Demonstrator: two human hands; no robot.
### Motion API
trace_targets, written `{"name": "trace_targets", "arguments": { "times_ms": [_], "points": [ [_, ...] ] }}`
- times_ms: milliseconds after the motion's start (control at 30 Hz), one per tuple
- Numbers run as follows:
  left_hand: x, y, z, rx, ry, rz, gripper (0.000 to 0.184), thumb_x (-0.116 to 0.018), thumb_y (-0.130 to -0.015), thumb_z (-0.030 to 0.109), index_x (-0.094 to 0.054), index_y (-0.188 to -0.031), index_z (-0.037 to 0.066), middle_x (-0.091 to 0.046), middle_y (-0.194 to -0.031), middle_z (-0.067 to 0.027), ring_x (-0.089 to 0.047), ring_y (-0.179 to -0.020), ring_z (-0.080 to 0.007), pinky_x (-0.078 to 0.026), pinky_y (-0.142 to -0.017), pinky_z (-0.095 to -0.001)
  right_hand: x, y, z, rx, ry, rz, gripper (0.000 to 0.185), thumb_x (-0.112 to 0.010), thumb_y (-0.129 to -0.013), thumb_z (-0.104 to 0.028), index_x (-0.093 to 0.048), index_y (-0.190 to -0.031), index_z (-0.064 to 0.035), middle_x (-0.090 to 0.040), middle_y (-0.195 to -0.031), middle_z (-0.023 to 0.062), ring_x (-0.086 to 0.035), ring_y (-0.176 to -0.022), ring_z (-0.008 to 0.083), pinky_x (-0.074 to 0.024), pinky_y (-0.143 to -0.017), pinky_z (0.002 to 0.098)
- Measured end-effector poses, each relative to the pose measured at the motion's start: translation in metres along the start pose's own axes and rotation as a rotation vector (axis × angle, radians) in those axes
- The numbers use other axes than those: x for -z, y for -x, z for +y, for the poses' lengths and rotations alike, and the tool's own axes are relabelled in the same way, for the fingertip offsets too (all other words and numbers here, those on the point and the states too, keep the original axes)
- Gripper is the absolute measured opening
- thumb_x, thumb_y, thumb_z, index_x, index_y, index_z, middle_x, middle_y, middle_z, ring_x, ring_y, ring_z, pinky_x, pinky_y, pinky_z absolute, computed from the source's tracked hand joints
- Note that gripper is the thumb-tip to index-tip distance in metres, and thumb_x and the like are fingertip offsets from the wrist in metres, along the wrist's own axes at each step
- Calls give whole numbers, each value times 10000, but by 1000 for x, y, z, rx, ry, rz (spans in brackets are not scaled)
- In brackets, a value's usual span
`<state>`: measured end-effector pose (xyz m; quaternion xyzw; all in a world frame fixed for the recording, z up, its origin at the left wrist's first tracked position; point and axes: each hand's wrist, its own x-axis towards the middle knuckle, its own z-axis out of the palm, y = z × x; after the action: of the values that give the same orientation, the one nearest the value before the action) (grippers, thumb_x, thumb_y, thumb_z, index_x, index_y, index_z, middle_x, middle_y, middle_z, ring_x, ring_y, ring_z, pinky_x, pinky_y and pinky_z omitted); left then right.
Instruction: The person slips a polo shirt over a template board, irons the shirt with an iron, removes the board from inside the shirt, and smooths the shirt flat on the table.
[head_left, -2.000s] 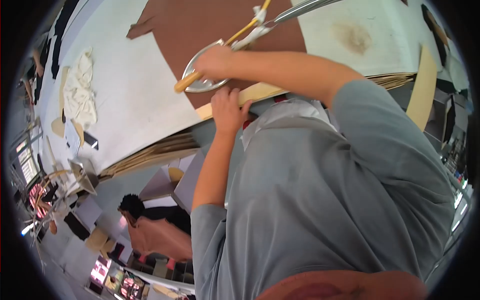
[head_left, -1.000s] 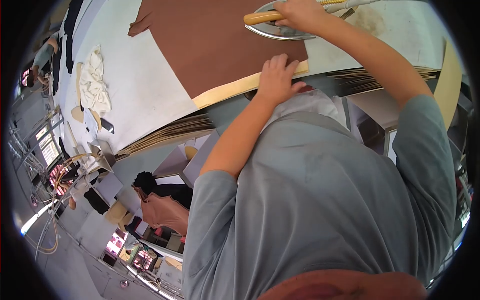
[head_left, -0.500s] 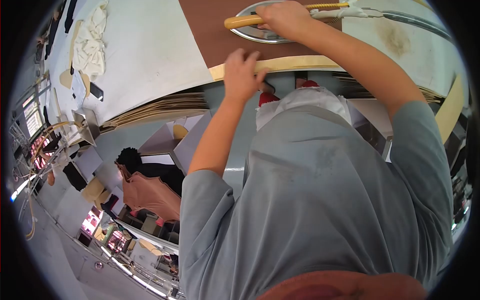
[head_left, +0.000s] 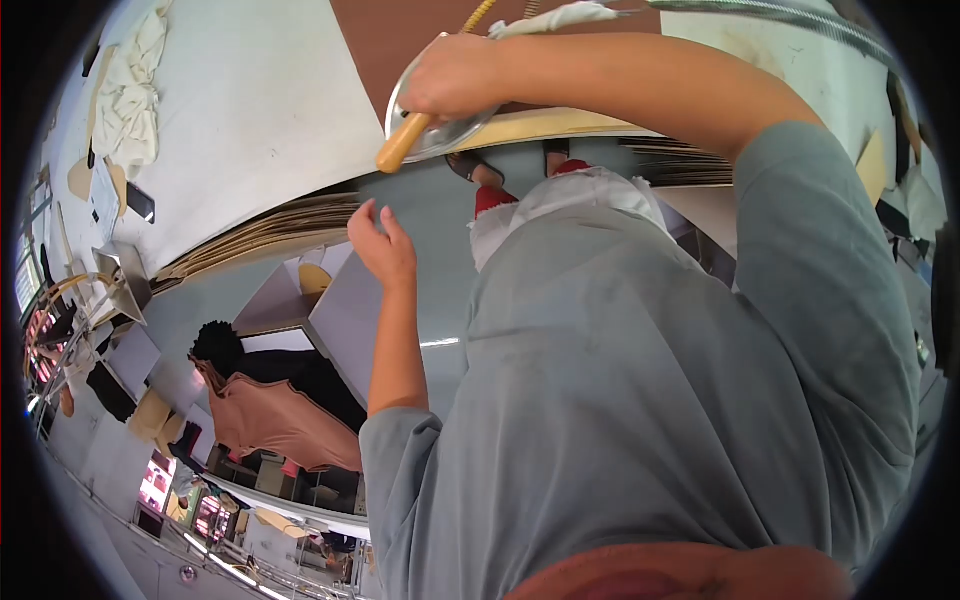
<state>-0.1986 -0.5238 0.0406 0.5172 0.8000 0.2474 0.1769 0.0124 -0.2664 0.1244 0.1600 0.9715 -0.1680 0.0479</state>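
My right hand (head_left: 450, 78) is closed round the wooden handle (head_left: 400, 148) of a steam iron. The iron's shiny metal base (head_left: 458, 138) rests over the front left corner of a brown cloth (head_left: 585, 72), close to the table edge. Beneath the cloth's front runs a pale yellow strip (head_left: 575, 122). Off the table edge, my left hand (head_left: 384, 244) hangs in the air below the iron. Its fingers are loosely bent, the thumb stands apart, and nothing is in it.
A grey hose (head_left: 790, 18) and a yellow cord (head_left: 478, 14) lead from the iron. Crumpled white cloth (head_left: 130, 95) and a phone (head_left: 140, 202) lie on the table's left. Stacked brown sheets (head_left: 265, 238) sit under the edge. A pink-brown garment (head_left: 280, 415) hangs over black cloth.
My right hand has brought the iron left and nearer to the table edge, turning its handle towards me. My left hand has come off the cloth's edge and moved down and left.
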Motion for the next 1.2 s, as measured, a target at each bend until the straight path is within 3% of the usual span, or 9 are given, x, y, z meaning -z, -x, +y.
{"name": "trace_targets", "arguments": {
  "times_ms": [167,433,500,567,600,667,833,900,1200],
  "points": [
    [-15,-11,18,-8,46,130,291,-555,-1003,166,-598,-1231,-11,-624,-1126,-144,-573,-1023,-297,-459,-946,-389,-9,85,13,0,32,16,194,-723,-836,-262,-597,-879,-121,-685,-705,73,-665,-626,316,-531,-596,427],
    [-53,-51,136,-127,189,83,306,-534,-995,150,-593,-1249,-12,-630,-1185,-158,-585,-1062,-313,-465,-961,-384,-17,259,33,-300,155,51,288,-766,-781,-233,-588,-977,-119,-679,-709,60,-673,-648,309,-501,-587,419],
    [-77,-46,178,-511,138,3,369,-551,-966,131,-579,-1309,-3,-620,-1312,-171,-590,-1145,-337,-460,-1006,-408,-9,305,36,-564,150,72,268,-720,-877,-385,-663,-970,-140,-713,-743,69,-685,-655,324,-527,-605,421],
    [-104,-43,241,-782,221,-437,447,-592,-936,128,-560,-1371,31,-575,-1435,-154,-561,-1271,-326,-430,-1062,-439,-11,343,44,-823,65,171,320,-711,-897,-404,-686,-1103,-160,-727,-781,76,-695,-696,339,-524,-611,430],
    [-131,-32,261,-1088,-84,-415,498,-628,-944,220,-547,-1411,66,-541,-1486,-130,-506,-1365,-302,-379,-1132,-451,-19,364,52,-842,62,180,320,-711,-897,-404,-686,-1103,-160,-727,-781,76,-695,-696,339,-524,-611,430],
    [-161,-13,280,-1348,-209,-372,588,-694,-916,314,-547,-1432,73,-508,-1532,-116,-451,-1436,-275,-333,-1195,-439,-39,398,64,-1022,-155,392,371,-682,-923,-409,-672,-1210,-174,-744,-846,83,-702,-736,338,-530,-634,442],
    [-174,-9,273,-1276,-417,-531,719,-720,-880,412,-513,-1476,69,-465,-1578,-107,-401,-1484,-275,-306,-1217,-462,-56,417,67,-1325,175,109,420,-657,-941,-392,-626,-1306,-186,-753,-892,81,-707,-758,321,-531,-652,459],
    [-177,-3,286,-1261,-415,-546,729,-715,-882,425,-507,-1482,68,-452,-1588,-107,-393,-1489,-277,-301,-1219,-465,-56,410,87,-1327,134,240,571,-689,-916,-335,-526,-1449,-212,-752,-861,79,-706,-721,329,-538,-642,436],
    [-192,-1,296,-1180,-316,-508,768,-652,-907,520,-491,-1495,53,-376,-1638,-128,-322,-1529,-294,-242,-1235,-525,9,366,171,-1154,61,225,437,-627,-921,-339,-616,-1288,-104,-750,-951,133,-714,-830,348,-552,-705,443]
  ]
}}
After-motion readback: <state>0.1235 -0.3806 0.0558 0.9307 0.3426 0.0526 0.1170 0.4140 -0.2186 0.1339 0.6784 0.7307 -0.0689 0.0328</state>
